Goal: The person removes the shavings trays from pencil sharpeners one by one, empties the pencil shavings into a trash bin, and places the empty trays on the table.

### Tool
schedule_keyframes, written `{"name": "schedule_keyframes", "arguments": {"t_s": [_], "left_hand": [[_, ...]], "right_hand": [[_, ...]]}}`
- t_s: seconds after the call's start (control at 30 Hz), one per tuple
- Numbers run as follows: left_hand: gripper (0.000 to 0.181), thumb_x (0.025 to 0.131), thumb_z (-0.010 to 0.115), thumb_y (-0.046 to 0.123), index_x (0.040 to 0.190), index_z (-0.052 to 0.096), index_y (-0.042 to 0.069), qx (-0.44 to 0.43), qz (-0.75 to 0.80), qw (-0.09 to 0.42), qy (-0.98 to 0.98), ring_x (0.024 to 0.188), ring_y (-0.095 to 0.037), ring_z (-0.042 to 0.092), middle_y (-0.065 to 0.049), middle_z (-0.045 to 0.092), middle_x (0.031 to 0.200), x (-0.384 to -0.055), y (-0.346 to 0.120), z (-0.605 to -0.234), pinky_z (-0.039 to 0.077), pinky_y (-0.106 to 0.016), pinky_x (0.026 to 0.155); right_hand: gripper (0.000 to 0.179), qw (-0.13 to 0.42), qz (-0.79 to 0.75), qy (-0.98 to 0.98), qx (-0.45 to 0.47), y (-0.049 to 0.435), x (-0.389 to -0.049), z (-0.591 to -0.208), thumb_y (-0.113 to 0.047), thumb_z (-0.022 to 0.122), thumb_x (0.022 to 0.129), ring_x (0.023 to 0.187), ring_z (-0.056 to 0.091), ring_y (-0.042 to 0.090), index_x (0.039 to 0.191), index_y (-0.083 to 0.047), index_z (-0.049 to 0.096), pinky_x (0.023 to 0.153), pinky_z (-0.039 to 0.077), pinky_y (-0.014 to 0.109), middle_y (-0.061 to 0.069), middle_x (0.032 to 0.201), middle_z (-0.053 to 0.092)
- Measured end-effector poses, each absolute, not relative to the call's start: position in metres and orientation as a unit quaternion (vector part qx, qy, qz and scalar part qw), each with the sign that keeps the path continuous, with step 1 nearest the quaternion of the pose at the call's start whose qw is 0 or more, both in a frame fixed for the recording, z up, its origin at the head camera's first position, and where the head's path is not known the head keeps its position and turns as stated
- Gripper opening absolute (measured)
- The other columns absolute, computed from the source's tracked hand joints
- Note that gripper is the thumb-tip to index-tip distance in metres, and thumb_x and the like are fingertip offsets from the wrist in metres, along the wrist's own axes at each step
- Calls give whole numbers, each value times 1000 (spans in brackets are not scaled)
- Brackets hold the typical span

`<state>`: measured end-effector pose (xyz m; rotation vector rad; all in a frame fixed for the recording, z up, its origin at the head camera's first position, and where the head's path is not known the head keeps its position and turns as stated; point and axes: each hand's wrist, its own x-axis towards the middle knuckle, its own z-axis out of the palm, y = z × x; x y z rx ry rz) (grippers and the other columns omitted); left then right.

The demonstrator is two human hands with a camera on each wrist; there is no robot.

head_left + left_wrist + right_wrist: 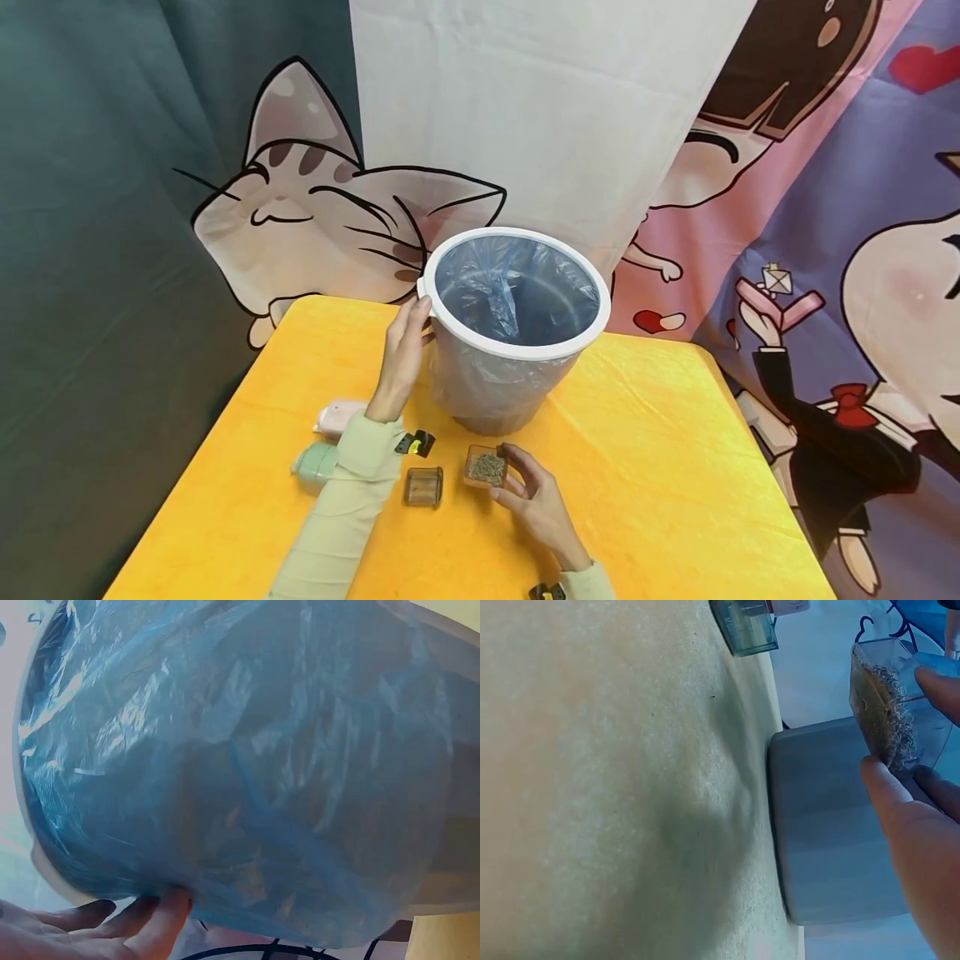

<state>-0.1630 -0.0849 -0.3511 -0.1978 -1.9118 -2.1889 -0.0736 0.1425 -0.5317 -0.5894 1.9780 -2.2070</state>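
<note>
A trash bin [483, 392] with a white rim and a bluish plastic liner [491, 287] stands on the yellow-covered table. My left hand [401, 354] touches the bin's left side at the rim, its fingers nearly straight. Fingertips [176, 904] press on the liner's outer fold in the left wrist view. My right hand [540, 504] pinches a small transparent square box [474, 480] in front of the bin. Greyish-brown crumbly bits [901, 724] lie inside the box, which appears raised off the table in the right wrist view. Left of it rests a brownish see-through square piece [423, 487].
Beside my left forearm lie a pink item [337, 417] and a green item [315, 462], both partly hidden by the sleeve [337, 508]. The table [652, 467] has a yellow cover. Cloth with cartoon figures [315, 217] hangs behind it.
</note>
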Motion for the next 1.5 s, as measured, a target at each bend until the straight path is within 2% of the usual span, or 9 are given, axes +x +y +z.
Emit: {"name": "schedule_keyframes", "arguments": {"t_s": [0.2, 0.4, 0.57, 0.7, 0.8, 1.03, 1.33, 1.5], "left_hand": [[59, 90, 52, 39, 140, 37, 12, -62, -728, 131, -670, 122, -20, 43, -14, 44, 136, -179, -83, -367, 37, -38, 101], [74, 81, 66, 42, 143, 30, 24, -65, -689, 151, -706, 128, -18, 34, -6, 37, 142, -186, -79, -377, 32, -44, 104], [71, 83, 65, 37, 142, 31, 16, -80, -693, 143, -702, 122, -23, 42, -14, 40, 137, -185, -79, -378, 38, -42, 99], [69, 86, 61, 30, 143, 29, 10, -98, -680, 144, -712, 123, -25, 41, -17, 38, 139, -176, -79, -367, 39, -42, 99], [67, 88, 58, 25, 144, 26, 8, -111, -669, 157, -718, 125, -27, 40, -18, 37, 140, -170, -77, -359, 37, -44, 100], [56, 89, 55, 21, 138, 36, 1, -102, -670, 197, -708, 118, -35, 46, -21, 44, 131, -168, -69, -361, 40, -44, 97], [61, 89, 53, 21, 141, 29, -1, -105, -695, 202, -682, 121, -41, 41, -24, 36, 134, -170, -61, -367, 39, -45, 98], [62, 90, 52, 22, 142, 27, 0, -110, -696, 198, -682, 121, -42, 40, -26, 33, 135, -170, -61, -368, 38, -45, 99]], "right_hand": [[65, 63, -730, 653, -190, 143, -72, -531, 4, 66, 79, 129, 30, 38, 135, 9, 33, 100, 37, 33, 37, 135, 29], [67, 67, -741, 643, -183, 144, -70, -531, 6, 66, 77, 128, 29, 42, 133, 14, 31, 98, 38, 32, 38, 135, 29], [67, 68, -742, 641, -184, 144, -68, -530, 6, 66, 77, 128, 28, 45, 133, 14, 31, 99, 37, 33, 37, 135, 30], [65, 62, -739, 644, -188, 144, -67, -530, 7, 65, 77, 127, 29, 45, 133, 13, 32, 98, 38, 33, 37, 133, 32], [65, 59, -736, 647, -188, 146, -67, -530, 7, 65, 78, 127, 29, 45, 134, 13, 32, 98, 38, 33, 38, 133, 31], [65, 56, -736, 651, -179, 152, -64, -531, 4, 66, 78, 128, 30, 41, 135, 9, 34, 98, 38, 36, 37, 135, 29], [64, 57, -741, 648, -168, 160, -62, -529, 4, 67, 78, 129, 29, 39, 134, 4, 37, 98, 38, 37, 34, 136, 30], [64, 54, -742, 646, -171, 164, -62, -525, 5, 66, 78, 129, 29, 41, 134, 7, 37, 98, 38, 35, 36, 135, 30]]}}
